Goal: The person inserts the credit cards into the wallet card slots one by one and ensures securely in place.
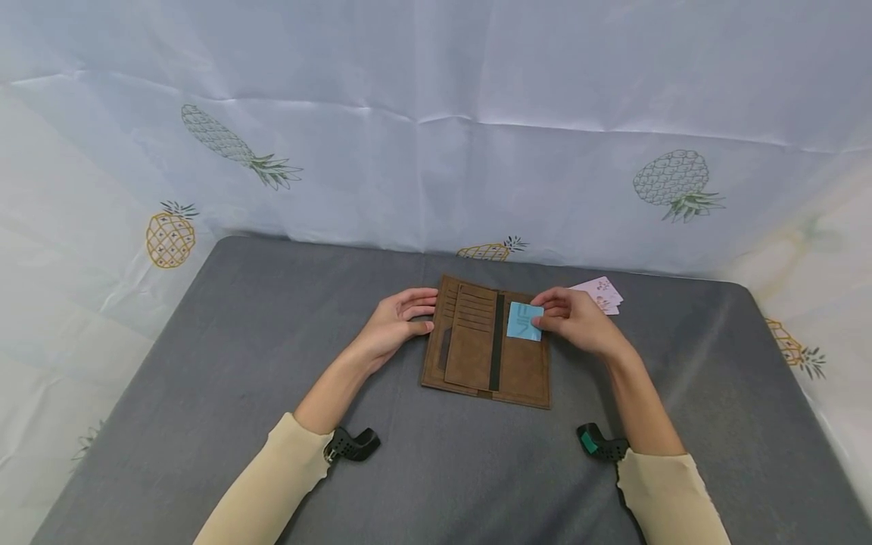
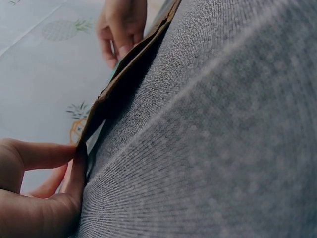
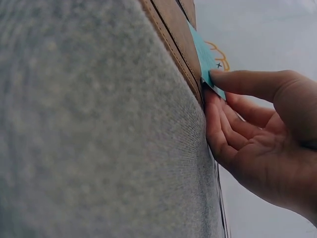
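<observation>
A brown wallet (image 1: 470,348) lies spread out on the table, with card slots on its left half and a dark band down the middle. At its left edge, my left hand (image 1: 398,324) pinches the leather between thumb and fingers, and the left wrist view shows that edge slightly raised. A light blue card (image 1: 521,321) with large letters is over the wallet's right half. My right hand (image 1: 575,318) pinches this card by its right side, thumb on top, as the right wrist view also shows. Whether the card's far end is inside a pocket, I cannot tell.
Pink patterned cards (image 1: 603,291) lie overlapping beyond the right hand, partly hidden by it. Grey cloth covers the table (image 1: 272,333). A pale curtain (image 1: 436,182) with pineapple prints hangs behind and at both sides. Both wrists wear black camera mounts (image 1: 356,445).
</observation>
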A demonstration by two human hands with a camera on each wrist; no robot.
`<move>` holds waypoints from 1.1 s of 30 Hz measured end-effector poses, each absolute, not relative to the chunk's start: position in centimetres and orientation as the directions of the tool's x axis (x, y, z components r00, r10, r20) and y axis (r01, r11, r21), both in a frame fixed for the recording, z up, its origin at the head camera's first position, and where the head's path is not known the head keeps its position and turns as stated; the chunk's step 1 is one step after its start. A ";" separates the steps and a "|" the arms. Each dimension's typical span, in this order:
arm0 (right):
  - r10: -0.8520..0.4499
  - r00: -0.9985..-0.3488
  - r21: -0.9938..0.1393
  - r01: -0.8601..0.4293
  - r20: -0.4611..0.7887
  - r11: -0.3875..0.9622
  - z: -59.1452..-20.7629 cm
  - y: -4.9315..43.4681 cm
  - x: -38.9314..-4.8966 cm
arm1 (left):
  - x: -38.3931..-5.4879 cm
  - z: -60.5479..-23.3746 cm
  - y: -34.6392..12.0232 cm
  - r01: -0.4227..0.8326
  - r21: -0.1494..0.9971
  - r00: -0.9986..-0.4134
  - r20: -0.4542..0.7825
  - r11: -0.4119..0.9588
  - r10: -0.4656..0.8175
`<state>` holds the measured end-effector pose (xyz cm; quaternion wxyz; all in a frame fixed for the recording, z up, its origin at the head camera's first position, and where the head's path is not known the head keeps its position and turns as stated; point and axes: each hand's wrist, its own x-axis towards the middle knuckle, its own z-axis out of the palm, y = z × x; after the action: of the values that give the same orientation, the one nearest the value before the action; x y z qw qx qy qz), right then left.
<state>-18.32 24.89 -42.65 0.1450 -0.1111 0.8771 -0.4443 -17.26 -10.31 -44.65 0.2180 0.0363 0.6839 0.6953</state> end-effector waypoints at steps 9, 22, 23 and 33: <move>-0.403 -0.898 -0.815 -0.095 -0.178 0.572 -42.6 25.0 -18.2 | -17.2 -44.8 -10.3 -0.256 0.966 -0.901 -0.248 0.026 0.357; -0.439 -0.889 -0.786 -0.176 -0.132 0.593 -42.5 25.0 -18.1 | -17.3 -44.7 -10.3 -0.253 0.967 -0.903 -0.240 0.013 0.357; -0.440 -0.888 -0.785 -0.180 -0.129 0.593 -42.5 25.0 -18.1 | -17.3 -44.7 -10.2 -0.253 0.967 -0.902 -0.240 0.012 0.358; -0.454 -0.884 -0.760 -0.219 -0.111 0.612 -42.4 25.1 -18.0 | -17.3 -44.7 -10.3 -0.257 0.966 -0.900 -0.246 0.018 0.359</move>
<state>-17.95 25.09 -42.43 0.1477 -0.1899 0.8856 -0.3973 -17.32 -10.28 -44.74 0.2201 0.0375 0.6786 0.6997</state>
